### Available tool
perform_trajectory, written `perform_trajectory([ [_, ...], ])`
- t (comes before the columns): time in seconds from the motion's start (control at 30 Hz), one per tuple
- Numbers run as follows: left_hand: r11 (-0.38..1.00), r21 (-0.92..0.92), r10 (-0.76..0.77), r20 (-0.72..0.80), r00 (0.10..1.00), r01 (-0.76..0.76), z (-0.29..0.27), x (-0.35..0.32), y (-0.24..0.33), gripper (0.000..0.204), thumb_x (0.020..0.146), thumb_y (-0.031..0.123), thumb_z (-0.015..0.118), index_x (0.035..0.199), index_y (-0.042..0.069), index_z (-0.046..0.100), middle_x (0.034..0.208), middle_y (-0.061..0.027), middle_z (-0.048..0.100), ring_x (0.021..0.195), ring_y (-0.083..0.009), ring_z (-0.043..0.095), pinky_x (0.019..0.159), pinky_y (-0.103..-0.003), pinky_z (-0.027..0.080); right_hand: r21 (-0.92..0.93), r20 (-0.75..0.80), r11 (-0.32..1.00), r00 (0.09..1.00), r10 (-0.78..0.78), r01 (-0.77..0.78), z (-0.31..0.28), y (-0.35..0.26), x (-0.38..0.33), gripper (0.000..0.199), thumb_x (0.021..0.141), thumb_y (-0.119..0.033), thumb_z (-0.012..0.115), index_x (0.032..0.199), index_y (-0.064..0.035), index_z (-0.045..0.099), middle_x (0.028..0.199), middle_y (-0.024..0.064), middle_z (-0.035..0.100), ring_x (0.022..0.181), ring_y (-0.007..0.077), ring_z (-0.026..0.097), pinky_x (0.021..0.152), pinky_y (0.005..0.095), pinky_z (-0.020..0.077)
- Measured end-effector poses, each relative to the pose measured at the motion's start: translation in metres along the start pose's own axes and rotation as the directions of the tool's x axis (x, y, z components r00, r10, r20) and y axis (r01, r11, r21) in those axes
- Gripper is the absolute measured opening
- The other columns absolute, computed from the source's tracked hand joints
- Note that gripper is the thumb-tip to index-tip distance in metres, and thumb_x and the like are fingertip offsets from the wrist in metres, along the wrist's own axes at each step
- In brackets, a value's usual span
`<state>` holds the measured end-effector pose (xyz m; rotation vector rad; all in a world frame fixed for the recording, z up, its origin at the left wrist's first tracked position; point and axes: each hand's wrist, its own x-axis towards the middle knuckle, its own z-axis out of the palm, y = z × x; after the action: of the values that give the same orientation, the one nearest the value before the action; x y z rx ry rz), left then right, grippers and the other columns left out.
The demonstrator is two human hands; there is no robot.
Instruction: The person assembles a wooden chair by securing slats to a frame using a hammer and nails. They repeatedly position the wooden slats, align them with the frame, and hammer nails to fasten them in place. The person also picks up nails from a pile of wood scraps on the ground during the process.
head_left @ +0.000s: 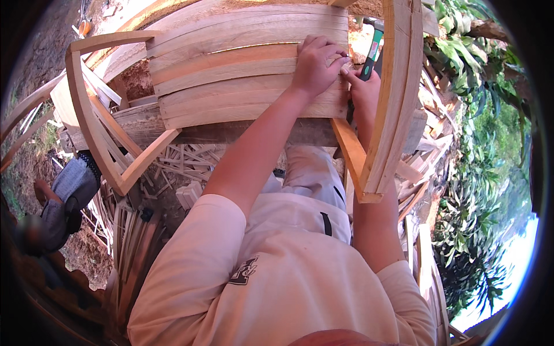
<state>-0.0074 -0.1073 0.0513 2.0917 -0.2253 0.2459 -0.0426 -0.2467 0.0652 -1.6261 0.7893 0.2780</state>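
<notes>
A panel of pale wooden slats (225,95), laid side by side, rests on a dark, weathered beam in front of me. My left hand (314,66) lies over the panel's right end, fingers curled and thumb and fingertips pinched at the slat ends. Whatever sits in that pinch is too small to make out. Just beyond the same end, my right hand (365,92) is closed around a hammer (373,53) with a green and black handle, its head pointing away from me. The right thumb tip nearly meets the left fingers.
Angled wooden frame pieces stand at the left (86,109) and right (398,104), the right one crossing over my right forearm. Offcuts (179,164) litter the ground below. A seated person (66,196) is at far left; leafy plants (473,167) grow on the right.
</notes>
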Motion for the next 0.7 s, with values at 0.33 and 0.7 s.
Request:
perform_trajectory([
  [0.33,0.959,-0.144,-0.210,0.218,0.953,0.244,0.001,0.004,-0.019,0.014,0.079,0.016,0.081,0.089,0.008,0.079,0.077,-0.0115,0.070,0.067,-0.0255,0.066,0.067,-0.039,0.054,0.015,0.010,1.000,1.000,0.026,-0.027,-0.004,0.010,0.006,0.027,0.083,-0.017,0.087,0.085,-0.0078,0.062,0.067,-0.0032,0.056,0.051,0.0075,0.048,0.048,0.0250,0.0395],
  [0.7,0.969,-0.175,-0.138,0.198,0.970,0.174,-0.002,0.001,-0.019,0.008,0.081,0.013,0.076,0.088,0.008,0.077,0.077,-0.0104,0.070,0.080,-0.0306,0.066,0.074,-0.043,0.054,0.036,0.115,0.994,0.989,0.096,-0.100,-0.004,0.003,0.011,0.025,0.084,-0.015,0.086,0.086,-0.0078,0.062,0.065,-0.0048,0.054,0.052,0.0054,0.046,0.048,0.0239,0.0374],
])
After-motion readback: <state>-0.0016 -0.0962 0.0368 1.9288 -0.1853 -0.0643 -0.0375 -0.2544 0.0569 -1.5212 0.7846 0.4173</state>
